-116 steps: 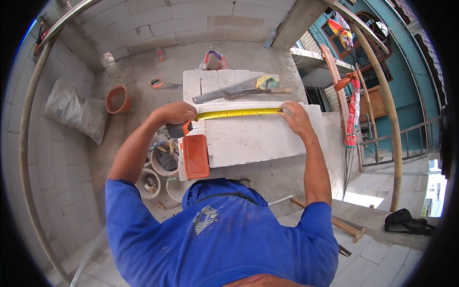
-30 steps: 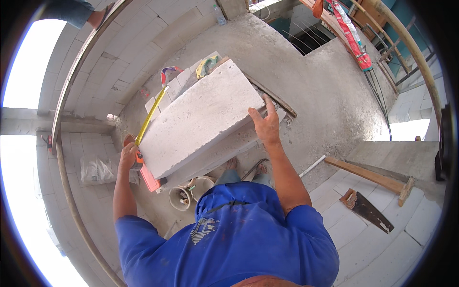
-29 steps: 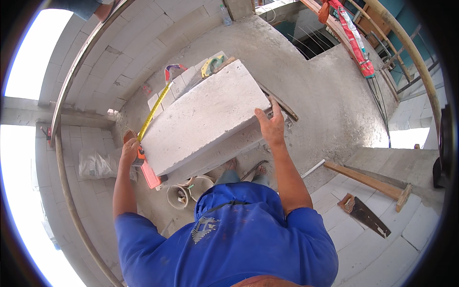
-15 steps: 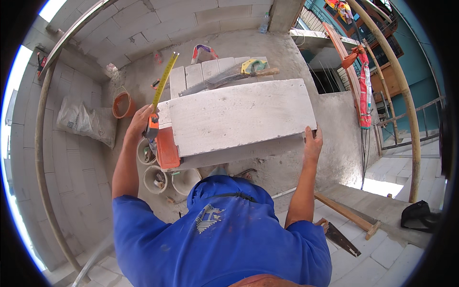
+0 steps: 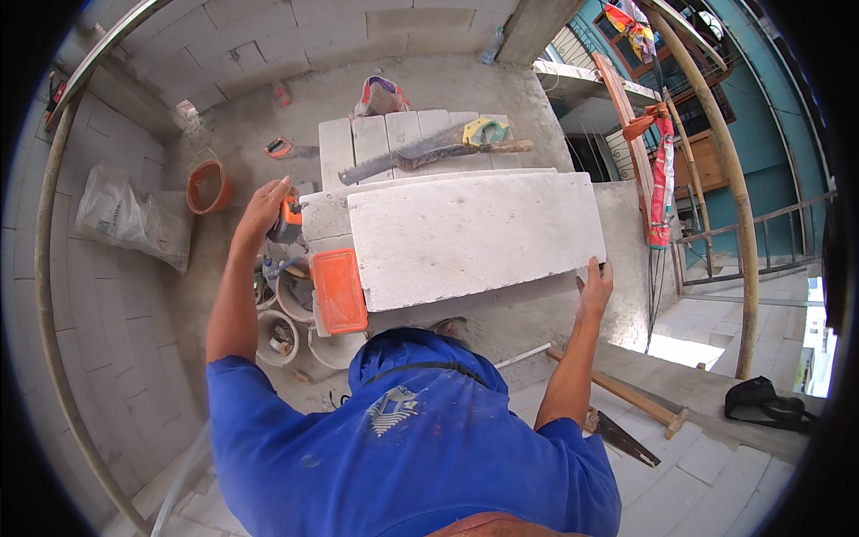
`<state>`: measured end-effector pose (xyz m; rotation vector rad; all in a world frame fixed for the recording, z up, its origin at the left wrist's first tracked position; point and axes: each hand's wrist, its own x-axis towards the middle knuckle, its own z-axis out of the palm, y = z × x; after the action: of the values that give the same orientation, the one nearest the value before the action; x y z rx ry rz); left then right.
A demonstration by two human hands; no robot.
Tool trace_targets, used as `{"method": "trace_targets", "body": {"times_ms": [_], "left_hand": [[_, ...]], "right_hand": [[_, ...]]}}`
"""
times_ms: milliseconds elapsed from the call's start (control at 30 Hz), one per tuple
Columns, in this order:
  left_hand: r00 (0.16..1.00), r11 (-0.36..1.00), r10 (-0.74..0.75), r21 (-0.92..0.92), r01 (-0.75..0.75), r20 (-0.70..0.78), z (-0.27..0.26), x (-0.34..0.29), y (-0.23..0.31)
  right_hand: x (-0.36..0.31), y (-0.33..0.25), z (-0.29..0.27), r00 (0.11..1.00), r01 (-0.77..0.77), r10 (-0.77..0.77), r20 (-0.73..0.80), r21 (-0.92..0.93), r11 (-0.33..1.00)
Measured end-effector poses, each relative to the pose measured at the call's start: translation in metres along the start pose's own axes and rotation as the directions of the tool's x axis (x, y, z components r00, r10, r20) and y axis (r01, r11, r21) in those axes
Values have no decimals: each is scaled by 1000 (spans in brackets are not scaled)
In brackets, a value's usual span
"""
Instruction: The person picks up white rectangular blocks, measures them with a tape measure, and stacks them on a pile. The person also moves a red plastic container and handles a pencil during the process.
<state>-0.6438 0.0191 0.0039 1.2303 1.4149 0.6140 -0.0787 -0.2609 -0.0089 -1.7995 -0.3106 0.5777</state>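
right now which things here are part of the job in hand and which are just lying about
In use:
tape measure, in the left hand
large white block, right hand at its near right corner

Apparently just lying about:
orange bucket
plastic sack
black bag
clear bottle

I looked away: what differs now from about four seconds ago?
The yellow blade stretched along the white block then is now out of sight. The left hand still holds the tape measure, moved a little farther left. The right hand let go of the blade's tip and moved back toward the body, to the block's near right corner. The yellow-handled saw and orange tray stayed put.
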Motion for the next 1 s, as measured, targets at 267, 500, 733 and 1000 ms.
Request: {"method": "trace_targets", "body": {"times_ms": [267, 500, 733, 1000], "left_hand": [[972, 863, 233, 460, -209, 4, 55, 154, 31], [922, 586, 257, 712, -388, 291, 132, 244, -22], [857, 440, 90, 752, -491, 507, 169, 259, -77], [842, 458, -100, 776, -434, 530, 156, 229, -46]], "right_hand": [[-4, -3, 10, 998, -33, 35, -59, 21, 999], [-6, -5, 11, 998, -41, 42, -51, 23, 999], [-16, -18, 18, 997, -48, 51, -50, 59, 997], [-9, -6, 4, 996, -66, 67, -54, 23, 998]]}}
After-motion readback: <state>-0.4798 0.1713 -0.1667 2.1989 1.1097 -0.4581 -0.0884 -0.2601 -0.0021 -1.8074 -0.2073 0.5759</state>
